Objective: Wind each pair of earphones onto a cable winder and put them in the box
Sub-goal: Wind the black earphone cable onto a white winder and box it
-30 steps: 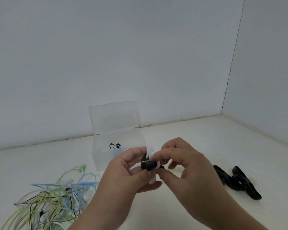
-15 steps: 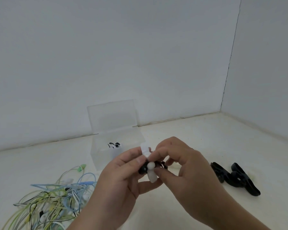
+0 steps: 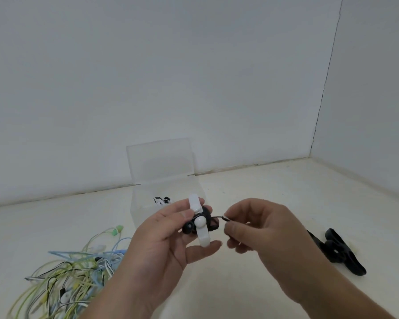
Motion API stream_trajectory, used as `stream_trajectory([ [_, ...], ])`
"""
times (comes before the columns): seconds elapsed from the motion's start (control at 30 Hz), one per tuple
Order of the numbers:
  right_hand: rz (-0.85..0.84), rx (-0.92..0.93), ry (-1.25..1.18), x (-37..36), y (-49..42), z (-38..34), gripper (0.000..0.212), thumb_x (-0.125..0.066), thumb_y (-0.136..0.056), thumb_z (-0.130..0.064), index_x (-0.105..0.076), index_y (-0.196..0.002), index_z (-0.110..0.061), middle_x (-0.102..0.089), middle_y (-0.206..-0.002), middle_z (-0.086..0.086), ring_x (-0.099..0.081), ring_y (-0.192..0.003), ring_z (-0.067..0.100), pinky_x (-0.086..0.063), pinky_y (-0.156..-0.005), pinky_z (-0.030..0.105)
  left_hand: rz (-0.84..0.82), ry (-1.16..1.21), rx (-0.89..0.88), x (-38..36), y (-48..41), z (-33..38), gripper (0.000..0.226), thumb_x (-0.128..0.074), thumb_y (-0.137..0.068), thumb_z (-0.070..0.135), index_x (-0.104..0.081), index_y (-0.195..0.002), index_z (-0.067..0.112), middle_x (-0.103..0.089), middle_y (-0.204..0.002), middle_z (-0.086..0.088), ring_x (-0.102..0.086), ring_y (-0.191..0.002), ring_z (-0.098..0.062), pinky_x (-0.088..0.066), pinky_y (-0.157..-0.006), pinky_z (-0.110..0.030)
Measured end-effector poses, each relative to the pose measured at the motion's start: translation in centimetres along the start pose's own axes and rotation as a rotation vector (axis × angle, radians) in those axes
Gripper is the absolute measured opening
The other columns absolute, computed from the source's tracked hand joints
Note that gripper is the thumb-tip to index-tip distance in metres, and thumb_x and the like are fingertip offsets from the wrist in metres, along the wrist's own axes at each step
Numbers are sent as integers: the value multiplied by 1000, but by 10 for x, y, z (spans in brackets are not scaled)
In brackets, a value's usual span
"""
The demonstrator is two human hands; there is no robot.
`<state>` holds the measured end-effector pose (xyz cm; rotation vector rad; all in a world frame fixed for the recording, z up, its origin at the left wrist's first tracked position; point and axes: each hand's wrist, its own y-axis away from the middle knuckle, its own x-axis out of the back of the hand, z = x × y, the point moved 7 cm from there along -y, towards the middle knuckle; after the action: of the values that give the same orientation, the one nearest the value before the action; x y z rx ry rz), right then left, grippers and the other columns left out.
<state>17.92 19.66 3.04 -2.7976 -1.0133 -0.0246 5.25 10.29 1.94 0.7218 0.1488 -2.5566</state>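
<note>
Your left hand (image 3: 171, 240) is raised in front of you over the pale surface (image 3: 263, 185) and holds the white cable winder (image 3: 199, 223) upright. Your thumb presses on its upper half, your index finger sits behind its top tip, and a lower finger is curled under its bottom tip. The black earphones (image 3: 209, 215) are bundled around the middle of the winder, with 1 earbud poking out on the left side next to your thumb. A short run of black cable leads from the bundle to the right, where your right hand (image 3: 263, 236) pinches the cable end (image 3: 225, 218) between thumb and index fingertip. The other 3 fingers of that hand are loosely curled below and touch nothing. The 2 hands are near each other but apart, joined only by that cable. Behind your left hand stands the clear box (image 3: 143, 208), its lid (image 3: 159, 157) open and upright near the wall. 1 wound pair (image 3: 161, 200), black and white, lies inside. At lower left a loose tangle of earphones (image 3: 74, 272) in blue, yellow-green and black-and-white lies on the surface, with a green earbud (image 3: 118, 230) at its far edge. To the right, partly hidden by your right hand, 2 black clips (image 3: 341, 253) lie touching each other on the surface.
</note>
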Motion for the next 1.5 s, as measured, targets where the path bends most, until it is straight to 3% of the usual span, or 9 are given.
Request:
stream_trajectory([
  [0.17, -2, 96, -104, 4, 3, -13, 17, -72, -83, 0, -73, -75, -15, -69, -67, 12, -64, -59, 20, -49, -55, 24, 52, -213, 13, 6, -2, -6, 19, -65, -76, 8, -77, -89, 1, -67, -88, -20, -68, -78, -26, -58, -60, -41],
  [0.33, 12, 41, -181, 2, 0, -6, 14, -72, -81, 0, -77, -79, -13, -70, -70, 13, -65, -63, 22, -52, -62, 29, 4, -359, 50, 3, 0, -12, 34, -71, -66, 21, -77, -95, 4, -64, -85, -20, -62, -80, -24, -56, -61, -35],
  [0.7, 117, 13, -117, 11, 0, -1, 9, -73, -82, -2, -76, -85, -10, -73, -72, 13, -70, -65, 21, -56, -66, 31, -137, -432, 114, -5, 4, -17, 30, -81, -75, 21, -77, -101, 6, -65, -81, -13, -62, -77, -19, -55, -58, -31],
  [1.03, 149, 98, 183, 9, 4, -11, 15, -80, -78, -9, -75, -78, -24, -74, -69, -4, -70, -62, 12, -57, -64, 22, -175, -560, 104, -5, 4, -19, 32, -77, -72, 30, -79, -100, 17, -70, -84, -6, -68, -78, -18, -56, -64, -33],
  [1.2, 198, 130, 223, 13, 5, -13, 13, -77, -81, -14, -75, -80, -27, -73, -68, -6, -69, -62, 10, -60, -68, 30, -157, -464, 124, -6, 5, -20, 33, -83, -75, 30, -78, -100, 9, -67, -85, -11, -64, -79, -20, -56, -62, -30],
  [1.33, 120, 166, 172, 9, 7, -19, 17, -81, -76, -7, -75, -79, -23, -73, -69, -1, -70, -65, 14, -59, -66, 25, -81, -396, 141, -1, 2, -21, 42, -73, -70, 32, -77, -102, 4, -67, -85, -14, -62, -77, -21, -55, -59, -29],
  [1.5, 39, 183, 164, 3, 9, -22, 17, -83, -74, -4, -76, -76, -19, -74, -67, -3, -71, -64, 11, -55, -62, 16, -168, -478, 140, -7, 6, -23, 31, -81, -78, 31, -78, -100, 10, -68, -81, -7, -65, -76, -17, -55, -62, -28],
])
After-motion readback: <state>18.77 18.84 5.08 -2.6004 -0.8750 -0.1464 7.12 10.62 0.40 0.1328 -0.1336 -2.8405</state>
